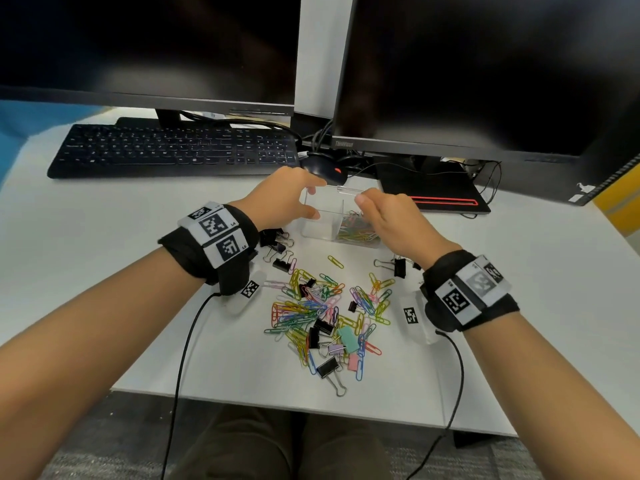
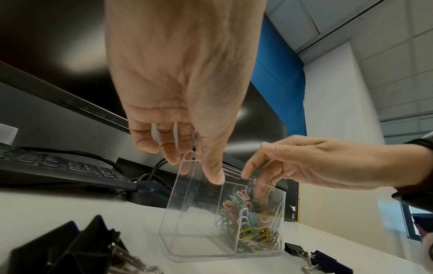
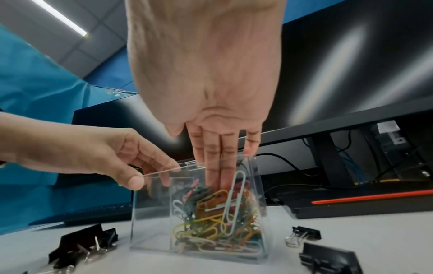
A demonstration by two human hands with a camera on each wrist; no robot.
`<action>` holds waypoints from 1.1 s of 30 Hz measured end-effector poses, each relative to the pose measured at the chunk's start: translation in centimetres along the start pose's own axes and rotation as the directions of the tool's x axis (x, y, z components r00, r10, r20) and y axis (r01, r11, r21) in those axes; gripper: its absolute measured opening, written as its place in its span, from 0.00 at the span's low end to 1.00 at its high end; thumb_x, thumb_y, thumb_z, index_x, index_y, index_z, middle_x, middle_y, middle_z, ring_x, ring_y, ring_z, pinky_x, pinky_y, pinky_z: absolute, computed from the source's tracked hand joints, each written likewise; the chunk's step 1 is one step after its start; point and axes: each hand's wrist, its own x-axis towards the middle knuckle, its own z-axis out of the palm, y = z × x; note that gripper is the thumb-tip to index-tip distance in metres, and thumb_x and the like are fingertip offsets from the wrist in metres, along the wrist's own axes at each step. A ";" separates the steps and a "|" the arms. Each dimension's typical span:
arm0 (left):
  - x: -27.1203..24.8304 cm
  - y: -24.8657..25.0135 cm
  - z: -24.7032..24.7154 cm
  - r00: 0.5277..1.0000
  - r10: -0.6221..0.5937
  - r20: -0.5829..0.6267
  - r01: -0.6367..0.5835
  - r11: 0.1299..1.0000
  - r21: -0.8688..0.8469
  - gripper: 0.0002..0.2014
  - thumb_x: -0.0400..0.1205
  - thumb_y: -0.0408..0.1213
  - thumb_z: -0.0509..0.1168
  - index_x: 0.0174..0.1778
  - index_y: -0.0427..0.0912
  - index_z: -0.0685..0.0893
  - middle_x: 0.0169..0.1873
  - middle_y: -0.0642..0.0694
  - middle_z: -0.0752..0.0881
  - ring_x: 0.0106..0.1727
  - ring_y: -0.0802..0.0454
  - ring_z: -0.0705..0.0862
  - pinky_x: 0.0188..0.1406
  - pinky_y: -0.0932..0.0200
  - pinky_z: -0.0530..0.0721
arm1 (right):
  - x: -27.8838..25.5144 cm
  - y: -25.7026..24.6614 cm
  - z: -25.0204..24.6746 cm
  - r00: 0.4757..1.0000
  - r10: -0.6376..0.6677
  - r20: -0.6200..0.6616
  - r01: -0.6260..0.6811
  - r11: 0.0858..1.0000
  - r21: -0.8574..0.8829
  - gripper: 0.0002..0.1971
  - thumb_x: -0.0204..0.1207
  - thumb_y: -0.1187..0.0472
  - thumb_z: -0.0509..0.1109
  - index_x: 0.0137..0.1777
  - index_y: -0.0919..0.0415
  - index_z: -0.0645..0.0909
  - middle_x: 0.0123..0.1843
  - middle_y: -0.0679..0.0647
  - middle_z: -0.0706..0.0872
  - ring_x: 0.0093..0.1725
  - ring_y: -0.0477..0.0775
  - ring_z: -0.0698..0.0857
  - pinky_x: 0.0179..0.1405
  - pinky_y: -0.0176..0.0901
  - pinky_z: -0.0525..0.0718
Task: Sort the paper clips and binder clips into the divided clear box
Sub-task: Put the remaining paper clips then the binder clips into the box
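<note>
Two compartments divide the clear box (image 1: 320,223) at the centre of the head view: its right one holds coloured paper clips (image 3: 211,218), its left one shows nothing inside. The left hand (image 1: 284,199) pinches the box's left rim, while the right hand (image 1: 391,220) pushes straight fingers (image 3: 216,166) down onto the clips. Lower centre, mixed paper clips and binder clips (image 1: 323,327) litter the white desk (image 1: 104,258).

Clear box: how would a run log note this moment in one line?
left hand: steadies divided clear plastic box | right hand: fingers in coloured paper clips compartment
</note>
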 end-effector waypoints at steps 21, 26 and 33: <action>-5.6 0.4 0.5 0.948 0.007 0.320 -0.127 0.926 0.355 0.06 0.73 0.44 0.73 0.44 0.50 0.87 0.45 0.51 0.73 0.55 0.48 0.71 0.47 0.56 0.69 | -2.9 -5.0 4.5 0.858 -0.274 0.434 0.279 0.959 0.053 0.21 0.75 0.72 0.64 0.61 0.51 0.86 0.54 0.56 0.81 0.57 0.58 0.78 0.55 0.55 0.79; -5.6 -0.3 0.7 0.958 -0.001 0.288 -0.112 0.920 0.375 0.04 0.73 0.41 0.74 0.42 0.51 0.87 0.49 0.49 0.78 0.57 0.47 0.72 0.46 0.57 0.67 | -2.9 -4.0 4.1 0.874 -0.191 0.447 0.224 0.974 -0.022 0.16 0.74 0.72 0.67 0.58 0.58 0.86 0.55 0.56 0.82 0.56 0.58 0.81 0.55 0.54 0.81; -5.6 2.1 1.3 0.882 0.104 0.459 -0.219 0.954 0.204 0.10 0.70 0.43 0.76 0.46 0.52 0.87 0.44 0.55 0.77 0.53 0.53 0.73 0.50 0.55 0.73 | -2.7 -4.0 3.9 0.887 -0.142 0.439 0.185 0.981 -0.055 0.07 0.70 0.72 0.67 0.39 0.61 0.84 0.42 0.58 0.86 0.42 0.59 0.83 0.42 0.49 0.81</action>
